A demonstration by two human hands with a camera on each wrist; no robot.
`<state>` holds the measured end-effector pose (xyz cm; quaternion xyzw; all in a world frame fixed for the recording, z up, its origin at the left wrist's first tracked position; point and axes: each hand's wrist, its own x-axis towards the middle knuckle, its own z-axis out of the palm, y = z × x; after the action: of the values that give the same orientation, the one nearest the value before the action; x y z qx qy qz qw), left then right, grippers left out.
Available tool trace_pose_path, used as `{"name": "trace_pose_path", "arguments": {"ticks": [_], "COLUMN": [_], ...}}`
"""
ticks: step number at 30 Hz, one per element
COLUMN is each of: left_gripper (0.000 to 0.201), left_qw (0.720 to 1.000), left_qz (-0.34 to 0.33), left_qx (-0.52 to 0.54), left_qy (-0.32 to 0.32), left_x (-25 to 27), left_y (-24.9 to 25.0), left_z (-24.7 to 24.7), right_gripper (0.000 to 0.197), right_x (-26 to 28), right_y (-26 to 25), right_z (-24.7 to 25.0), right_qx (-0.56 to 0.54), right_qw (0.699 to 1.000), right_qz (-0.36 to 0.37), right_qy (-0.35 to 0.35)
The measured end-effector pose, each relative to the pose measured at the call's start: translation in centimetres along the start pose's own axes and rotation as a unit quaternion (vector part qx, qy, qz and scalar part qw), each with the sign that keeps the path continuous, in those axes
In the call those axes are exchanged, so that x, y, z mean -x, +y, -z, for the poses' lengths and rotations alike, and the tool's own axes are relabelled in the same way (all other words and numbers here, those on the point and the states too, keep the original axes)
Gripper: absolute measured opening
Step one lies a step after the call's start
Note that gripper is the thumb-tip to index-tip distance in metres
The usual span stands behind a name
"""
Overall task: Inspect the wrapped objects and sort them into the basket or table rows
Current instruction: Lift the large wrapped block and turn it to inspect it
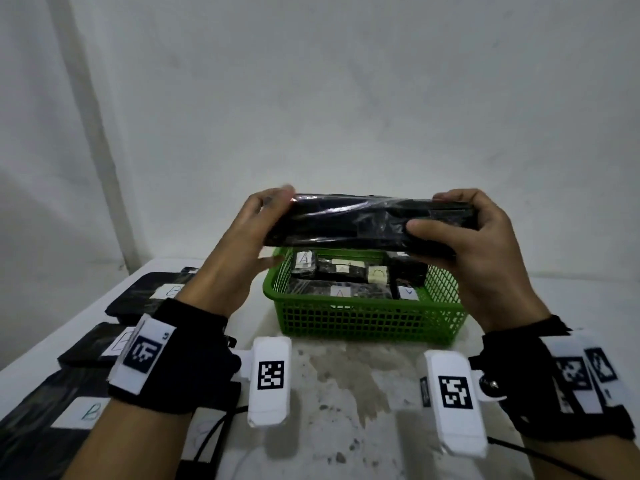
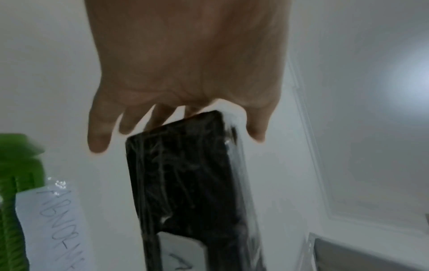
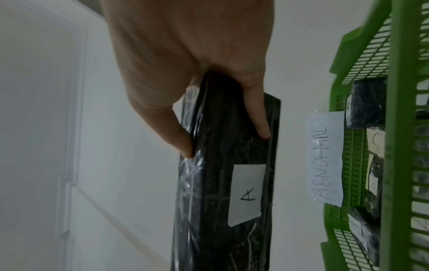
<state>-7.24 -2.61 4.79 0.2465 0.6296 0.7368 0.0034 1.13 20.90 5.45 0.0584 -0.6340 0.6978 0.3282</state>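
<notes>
Here both my hands were raised above the basket [image 1: 363,317]: left hand [image 1: 239,251] and right hand [image 1: 481,244] each grasped an end of the wrapped object [image 1: 349,220], its long axis left-right, level.

Right hand [image 3: 185,55] grips black wrapped object [image 3: 223,183] beside green basket [image 3: 399,128].

A bare sorting station, more makeshift test room than home. The wall [image 1: 346,98] at twelve o'clock is plain and white, and the table [image 1: 346,393] is white and stained. A green basket [image 1: 363,320] at twelve o'clock carries a handwritten "ABNORMAL" label [image 3: 325,161] and holds black wrapped packs [image 1: 343,271] lettered A and C. At nine o'clock lie packs marked B [image 1: 152,296].
</notes>
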Motion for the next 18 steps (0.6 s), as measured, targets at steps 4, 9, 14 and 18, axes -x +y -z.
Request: {"name": "trace_pose_path", "arguments": {"ticks": [4, 9, 14, 18], "left_gripper": [0.057, 0.086, 0.089, 0.068], "left_qw": [0.994, 0.991, 0.994, 0.998], "left_qz": [0.095, 0.051, 0.001, 0.005], "left_qx": [0.050, 0.119, 0.067, 0.034], "left_qy": [-0.026, -0.039, -0.082, -0.045], "left_x": [0.1, -0.3, -0.1, 0.1], "left_y": [-0.4, -1.4, -1.1, -1.0], "left_z": [-0.5, -0.2, 0.7, -0.4], "right_gripper": [0.024, 0.049, 0.098, 0.108], "right_x": [-0.4, -0.8, -0.6, -0.2], "right_y": [-0.1, 0.1, -0.5, -0.5], "right_z": [0.5, 1.6, 2.4, 2.1], "right_qx": [-0.057, -0.026, -0.010, 0.090], "right_qw": [0.998, 0.999, 0.989, 0.985], "right_qz": [0.020, -0.007, -0.131, -0.116], "right_qy": [0.010, 0.035, -0.067, -0.089]}}
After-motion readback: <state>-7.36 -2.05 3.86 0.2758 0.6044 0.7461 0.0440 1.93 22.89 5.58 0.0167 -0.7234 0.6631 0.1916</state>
